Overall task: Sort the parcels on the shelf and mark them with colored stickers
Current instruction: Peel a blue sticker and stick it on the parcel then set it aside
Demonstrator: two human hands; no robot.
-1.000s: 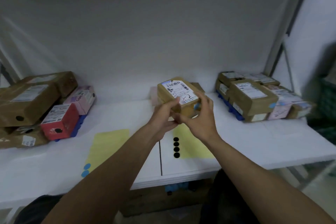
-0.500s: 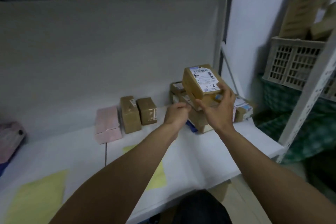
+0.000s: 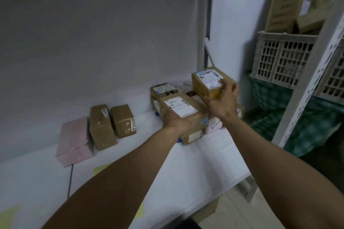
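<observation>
A small brown parcel with a white printed label on top is held in the right grip, tilted, in the air over the stack at the right end of the shelf. The stack's top parcel is brown and labelled, with a blue sticker on its near side. Further left, a taller taped parcel and a shorter taped parcel stand on edge beside a pink box.

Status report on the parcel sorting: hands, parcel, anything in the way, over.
Right hand grips labelled brown parcel, aloft over the right-end stack. Left hand against stack's front parcel, grip unclear. No obstruction seen between parcel and stack.
</observation>
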